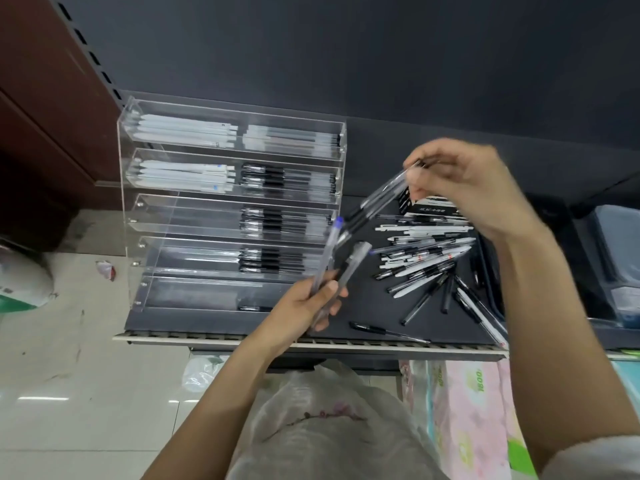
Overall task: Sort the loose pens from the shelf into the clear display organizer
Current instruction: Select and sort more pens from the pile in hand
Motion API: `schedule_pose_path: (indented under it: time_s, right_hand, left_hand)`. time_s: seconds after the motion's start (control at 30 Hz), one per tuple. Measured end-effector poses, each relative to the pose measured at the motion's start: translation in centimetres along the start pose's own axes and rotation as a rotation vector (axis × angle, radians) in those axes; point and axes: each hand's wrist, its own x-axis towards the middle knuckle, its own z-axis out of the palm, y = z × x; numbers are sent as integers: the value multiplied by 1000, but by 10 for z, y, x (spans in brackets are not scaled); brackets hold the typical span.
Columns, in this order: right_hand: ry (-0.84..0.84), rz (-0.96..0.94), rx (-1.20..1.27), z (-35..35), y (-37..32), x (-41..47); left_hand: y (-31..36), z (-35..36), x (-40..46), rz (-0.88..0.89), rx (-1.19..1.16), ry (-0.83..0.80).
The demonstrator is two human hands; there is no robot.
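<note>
A clear tiered display organizer [131, 202] stands on the left of a dark shelf [207, 323], its upper rows holding white and black pens. A pile of loose pens [426, 261] lies to its right. My left hand [304, 306] grips a few clear pens [329, 258], one with a blue cap, in front of the organizer's lower rows. Raised above the pile, my right hand [460, 181] pinches the end of a clear pen with a black grip [374, 206], which slants down toward my left hand.
A single black pen [377, 330] lies near the shelf's front edge. A small black-and-white box [433, 206] sits behind the pile. A dark bin [616, 258] is at the right. Plastic bags and packaged goods sit below the shelf; tiled floor lies to the left.
</note>
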Motion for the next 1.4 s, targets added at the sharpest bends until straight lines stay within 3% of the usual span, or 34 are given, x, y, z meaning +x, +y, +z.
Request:
schedule_pose_path:
  time_s: [0.13, 0.33, 0.6, 0.67, 0.77, 1.0, 1.27, 1.4]
  right_hand:
    - [243, -68, 109, 0, 1, -18]
    - [585, -56, 269, 91, 38, -67]
    - [798, -321, -94, 115, 43, -89]
    - [781, -443, -226, 113, 46, -90]
    - [585, -650, -485, 117, 55, -94]
    - [299, -744, -704, 127, 68, -111]
    - [108, -650, -764, 118, 79, -121]
    - [271, -403, -432, 92, 51, -94]
  left_hand:
    - [11, 3, 7, 41, -304, 133]
    - [35, 25, 18, 147, -593, 268]
    - [36, 36, 14, 167, -607, 318]
    - [36, 37, 12, 154, -576, 302]
    - [34, 37, 10, 128, -559, 282]
    - [32, 31, 5, 95, -572, 268]
    - [26, 27, 3, 130, -525, 255]
    - [23, 20, 1, 75, -481, 139]
